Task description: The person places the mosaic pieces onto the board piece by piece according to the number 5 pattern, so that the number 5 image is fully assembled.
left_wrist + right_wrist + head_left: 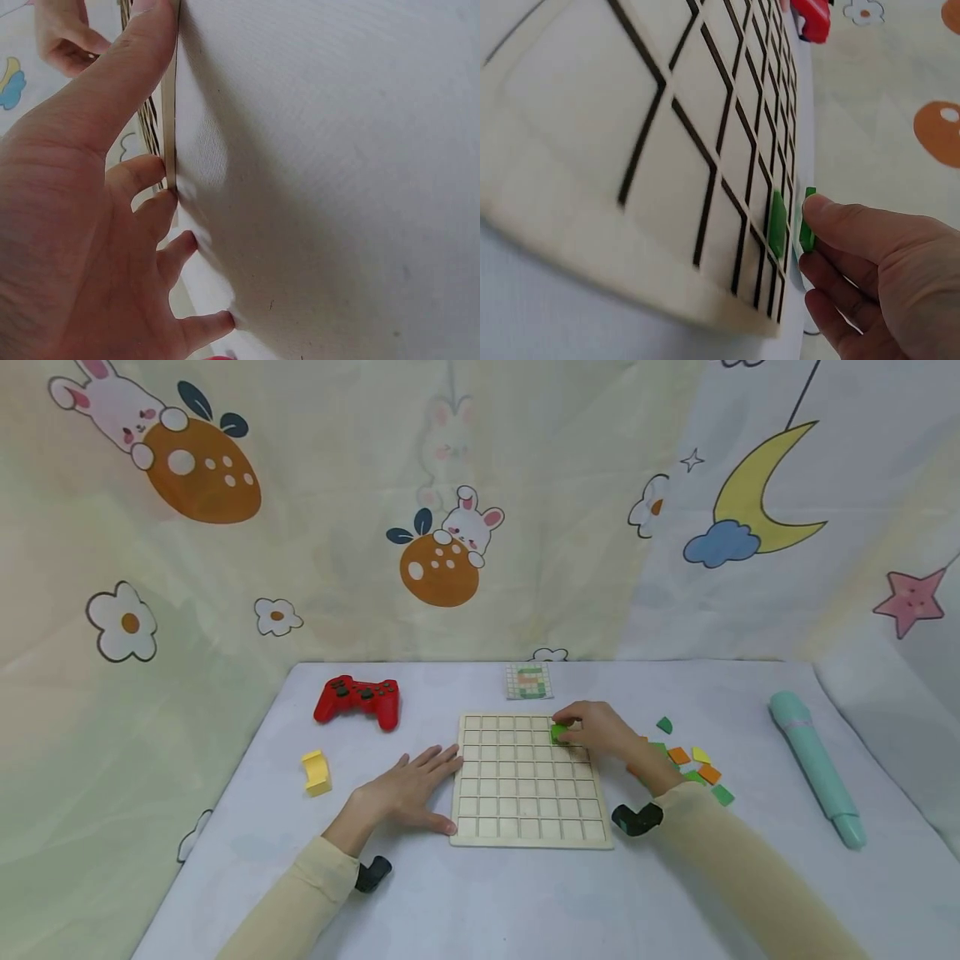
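A pale wooden grid board (517, 807) lies on the white-covered table. My left hand (412, 791) is spread flat beside it, thumb and fingertips at the board's left edge; the left wrist view shows the thumb (142, 52) along that edge. Over the far right of the board, my right hand (600, 728) pinches a small green tile (808, 219) between thumb and fingers, the tile standing on edge just above the surface. Close beside it, another green tile (777, 225) sits on the grid. Other cells in view are bare.
Loose green, orange and yellow tiles (708, 773) lie right of the board, partly behind my right forearm. A patterned card (528, 682) is beyond the board. A red game controller (357, 700) and a yellow block (317, 773) lie left, a teal tube (817, 768) far right.
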`<action>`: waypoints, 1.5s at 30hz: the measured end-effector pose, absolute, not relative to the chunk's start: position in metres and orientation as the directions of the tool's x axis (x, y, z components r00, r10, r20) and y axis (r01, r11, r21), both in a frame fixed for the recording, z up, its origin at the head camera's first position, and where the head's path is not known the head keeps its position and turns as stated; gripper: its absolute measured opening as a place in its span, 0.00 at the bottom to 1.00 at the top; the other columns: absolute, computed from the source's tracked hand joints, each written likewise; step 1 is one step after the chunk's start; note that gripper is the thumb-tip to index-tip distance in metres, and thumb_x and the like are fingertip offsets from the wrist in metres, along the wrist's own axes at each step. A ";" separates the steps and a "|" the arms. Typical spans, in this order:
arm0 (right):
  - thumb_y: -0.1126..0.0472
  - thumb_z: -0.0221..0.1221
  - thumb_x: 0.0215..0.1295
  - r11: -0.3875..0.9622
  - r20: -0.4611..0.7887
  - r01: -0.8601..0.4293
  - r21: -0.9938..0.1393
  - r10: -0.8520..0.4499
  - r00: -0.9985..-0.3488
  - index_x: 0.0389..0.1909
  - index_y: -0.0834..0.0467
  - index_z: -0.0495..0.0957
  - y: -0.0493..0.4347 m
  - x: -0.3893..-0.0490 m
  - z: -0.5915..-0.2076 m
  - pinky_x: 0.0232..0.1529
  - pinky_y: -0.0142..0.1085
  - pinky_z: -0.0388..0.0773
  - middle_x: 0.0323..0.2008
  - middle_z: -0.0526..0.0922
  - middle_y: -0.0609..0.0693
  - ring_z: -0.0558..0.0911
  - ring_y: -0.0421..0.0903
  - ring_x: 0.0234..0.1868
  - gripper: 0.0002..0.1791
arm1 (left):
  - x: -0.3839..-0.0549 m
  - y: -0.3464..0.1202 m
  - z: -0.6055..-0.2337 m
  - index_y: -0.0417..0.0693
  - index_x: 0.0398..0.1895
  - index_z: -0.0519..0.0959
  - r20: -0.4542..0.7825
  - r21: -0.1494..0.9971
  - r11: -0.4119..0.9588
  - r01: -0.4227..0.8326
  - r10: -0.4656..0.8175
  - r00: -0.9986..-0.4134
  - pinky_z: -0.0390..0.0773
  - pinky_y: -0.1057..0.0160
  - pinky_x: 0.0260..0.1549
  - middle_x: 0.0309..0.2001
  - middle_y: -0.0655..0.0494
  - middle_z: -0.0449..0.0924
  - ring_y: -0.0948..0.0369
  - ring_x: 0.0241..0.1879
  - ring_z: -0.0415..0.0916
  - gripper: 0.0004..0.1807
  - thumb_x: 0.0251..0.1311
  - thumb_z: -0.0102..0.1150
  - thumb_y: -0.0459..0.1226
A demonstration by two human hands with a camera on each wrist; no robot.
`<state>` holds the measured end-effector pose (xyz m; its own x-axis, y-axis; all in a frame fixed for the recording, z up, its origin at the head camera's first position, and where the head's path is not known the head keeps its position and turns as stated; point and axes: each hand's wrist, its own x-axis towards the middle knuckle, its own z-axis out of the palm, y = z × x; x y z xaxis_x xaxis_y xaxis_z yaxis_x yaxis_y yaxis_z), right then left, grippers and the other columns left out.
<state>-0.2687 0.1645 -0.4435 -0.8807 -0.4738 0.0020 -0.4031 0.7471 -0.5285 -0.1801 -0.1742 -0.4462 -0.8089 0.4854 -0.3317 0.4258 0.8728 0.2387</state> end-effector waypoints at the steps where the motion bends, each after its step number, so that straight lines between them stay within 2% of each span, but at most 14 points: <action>1: 0.59 0.65 0.61 0.749 -0.007 -0.400 -0.528 -0.475 -0.880 0.52 0.61 0.81 0.161 -0.269 -0.445 0.52 0.47 0.79 0.48 0.85 0.56 0.82 0.52 0.50 0.19 | -0.180 -0.174 -0.446 0.61 0.77 0.50 -0.334 0.239 0.873 0.424 0.484 -0.809 0.49 0.36 0.70 0.79 0.62 0.40 0.53 0.78 0.39 0.57 0.46 0.66 0.65; 5: 0.58 0.66 0.61 0.747 -0.022 -0.395 -0.534 -0.479 -0.878 0.52 0.60 0.81 0.149 -0.268 -0.450 0.54 0.46 0.79 0.49 0.85 0.55 0.82 0.51 0.51 0.19 | -0.181 -0.173 -0.446 0.61 0.77 0.50 -0.338 0.233 0.874 0.426 0.484 -0.807 0.49 0.36 0.71 0.79 0.62 0.40 0.53 0.78 0.39 0.57 0.45 0.66 0.65; 23: 0.60 0.66 0.60 0.757 0.014 -0.427 -0.495 -0.484 -0.875 0.51 0.60 0.82 0.132 -0.264 -0.453 0.51 0.45 0.79 0.47 0.85 0.54 0.81 0.51 0.49 0.18 | -0.181 -0.174 -0.448 0.62 0.77 0.50 -0.340 0.242 0.876 0.418 0.480 -0.809 0.48 0.36 0.71 0.79 0.63 0.40 0.54 0.78 0.39 0.57 0.45 0.67 0.64; 30: 0.61 0.67 0.59 0.741 0.061 -0.468 -0.482 -0.504 -0.862 0.50 0.62 0.82 0.131 -0.260 -0.451 0.49 0.44 0.80 0.46 0.85 0.55 0.81 0.52 0.47 0.18 | -0.179 -0.174 -0.446 0.60 0.77 0.51 -0.325 0.256 0.868 0.424 0.491 -0.808 0.48 0.35 0.71 0.79 0.62 0.40 0.53 0.78 0.39 0.57 0.46 0.67 0.64; 38: 0.58 0.66 0.61 0.748 0.000 -0.392 -0.535 -0.465 -0.886 0.55 0.58 0.80 0.147 -0.261 -0.451 0.54 0.48 0.78 0.51 0.84 0.53 0.81 0.51 0.51 0.22 | -0.181 -0.173 -0.449 0.61 0.77 0.50 -0.335 0.243 0.873 0.423 0.485 -0.808 0.49 0.36 0.71 0.79 0.63 0.40 0.53 0.78 0.39 0.57 0.46 0.66 0.64; 45: 0.60 0.65 0.61 0.738 0.045 -0.391 -0.550 -0.441 -0.897 0.54 0.60 0.80 0.185 -0.255 -0.440 0.53 0.51 0.77 0.48 0.85 0.55 0.81 0.52 0.47 0.20 | -0.181 -0.173 -0.447 0.61 0.77 0.50 -0.342 0.234 0.878 0.418 0.477 -0.810 0.49 0.36 0.71 0.79 0.63 0.40 0.53 0.78 0.39 0.57 0.46 0.66 0.64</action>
